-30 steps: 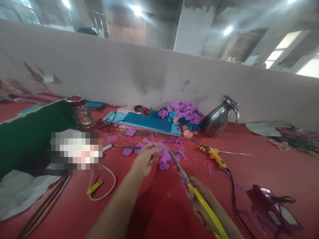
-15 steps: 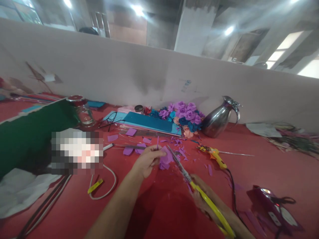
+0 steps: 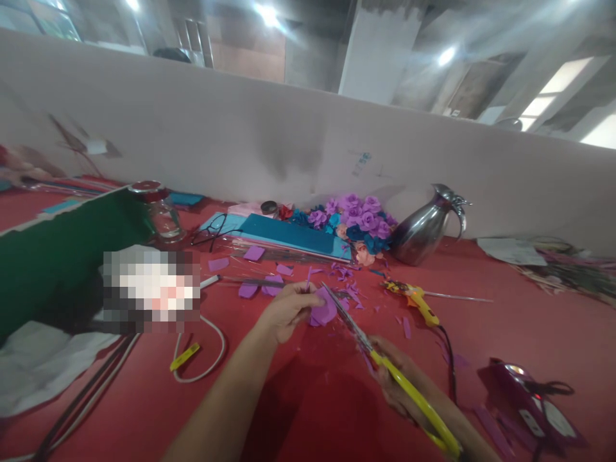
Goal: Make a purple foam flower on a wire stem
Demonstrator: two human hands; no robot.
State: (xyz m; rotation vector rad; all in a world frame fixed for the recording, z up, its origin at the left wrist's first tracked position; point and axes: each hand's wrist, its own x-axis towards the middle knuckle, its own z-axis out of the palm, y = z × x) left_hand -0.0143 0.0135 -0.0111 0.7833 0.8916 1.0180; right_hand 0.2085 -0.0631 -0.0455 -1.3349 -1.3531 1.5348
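Observation:
Between thumb and fingers, my left hand (image 3: 294, 310) pinches a piece of purple paper (image 3: 323, 312) with a rounded lower edge. My right hand (image 3: 392, 375) is wrapped round the yellow handles of a pair of scissors (image 3: 353, 327). The metal blades point up and left, with their tips at the right edge of the purple paper. Purple paper scraps (image 3: 351, 292) are scattered just behind the blades. Several cut purple pieces (image 3: 248, 290) lie to the left of my left hand.
Behind my hands lie blue sheets (image 3: 289, 233) and paper roses (image 3: 360, 215). A metal jug (image 3: 426, 228), a yellow glue gun (image 3: 423, 307) and a purple corded device (image 3: 532, 401) are on the right. A lidded glass jar (image 3: 161, 212) stands left, beside a green box (image 3: 67, 256).
The purple paper has turned in my left hand and its lower edge now looks rounder. Both hands stay in nearly the same place, and the scissors remain beside the paper.

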